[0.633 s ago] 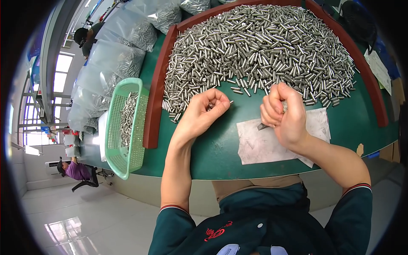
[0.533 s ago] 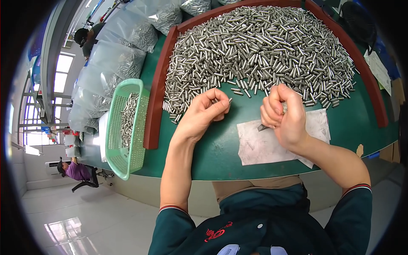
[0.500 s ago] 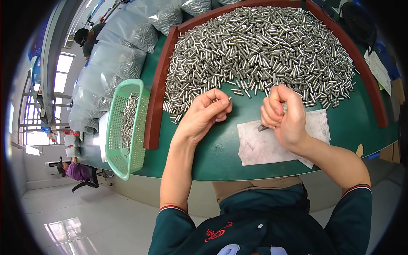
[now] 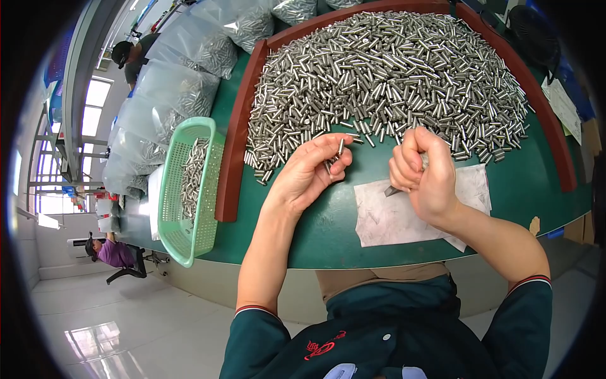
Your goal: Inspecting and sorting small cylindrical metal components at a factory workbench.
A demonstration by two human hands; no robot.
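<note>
My left hand (image 4: 311, 169) is closed around small metal pins, palm turned up. One shiny pin (image 4: 341, 148) stands out between its thumb and fingers, and part of another shows below. My right hand (image 4: 424, 174) makes a fist above a stained white cloth (image 4: 385, 218). A dark grey tip (image 4: 391, 190) pokes out from under its little finger, and something pale shows near the thumb; the rest of what it grips is hidden. Just beyond both hands lies a large heap of metal pins (image 4: 385, 69), with a few strays at its near edge.
A dark red wooden frame (image 4: 235, 164) borders the heap on the green table (image 4: 315, 243). Left of it stands a light green basket (image 4: 165, 215) with pins inside. Clear plastic bags (image 4: 167, 95) of pins line the far left. Two people (image 4: 120, 256) (image 4: 136, 57) are farther off.
My left hand has turned its palm up more and its fingers have shifted, so the pin in it shows longer and more upright. My right hand has barely moved.
</note>
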